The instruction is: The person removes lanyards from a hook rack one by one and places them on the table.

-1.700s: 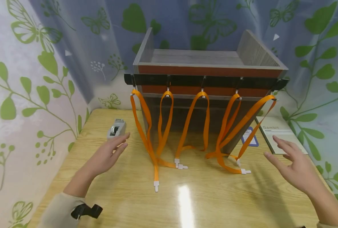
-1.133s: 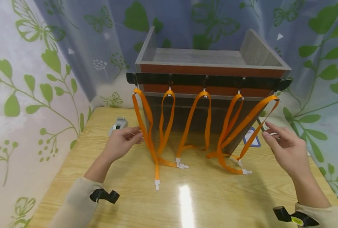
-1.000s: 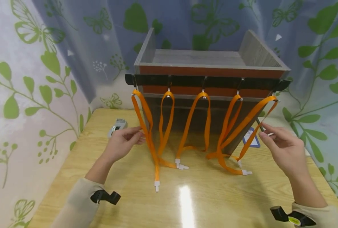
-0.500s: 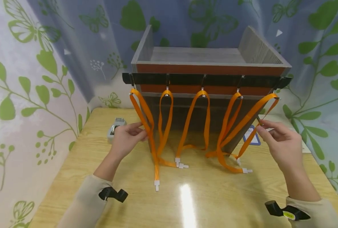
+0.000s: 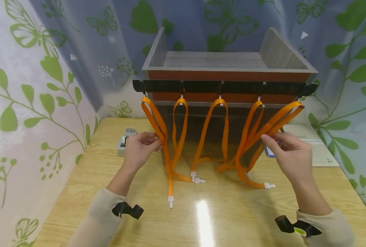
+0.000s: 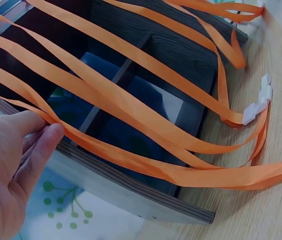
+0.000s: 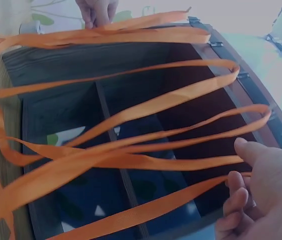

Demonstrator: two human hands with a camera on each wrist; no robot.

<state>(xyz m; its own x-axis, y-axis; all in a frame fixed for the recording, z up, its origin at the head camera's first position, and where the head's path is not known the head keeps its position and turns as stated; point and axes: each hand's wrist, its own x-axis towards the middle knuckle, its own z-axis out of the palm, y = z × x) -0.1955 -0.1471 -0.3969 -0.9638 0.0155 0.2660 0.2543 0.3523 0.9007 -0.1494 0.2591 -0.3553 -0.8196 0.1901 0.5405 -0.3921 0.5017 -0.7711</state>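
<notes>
Several orange lanyards hang from hooks along a black rail (image 5: pixel 201 87) on the front of a grey wooden shelf box (image 5: pixel 214 60). My left hand (image 5: pixel 139 149) pinches the leftmost lanyard (image 5: pixel 169 168) between thumb and finger, partway down its loop; the left wrist view shows the fingertips (image 6: pixel 53 132) on the strap. At the far right, my right hand (image 5: pixel 289 151) holds the rightmost lanyard (image 5: pixel 283 115) by its two straps, drawn toward the left. White clips (image 5: pixel 171 201) end the straps on the table. Part of the right grip is hidden behind the thumb.
A grey tape dispenser (image 5: pixel 121 147) stands left of the shelf, close behind my left hand. To the right lie a notebook (image 5: pixel 323 156) and a blue-edged badge (image 5: pixel 268 152), partly covered by my right hand. The wooden table (image 5: pixel 139 219) runs below, with patterned curtains behind.
Both hands have moved in from the sides to the outermost lanyards and taken hold of them. My right hand has since shifted left, bringing the rightmost lanyard's straps together.
</notes>
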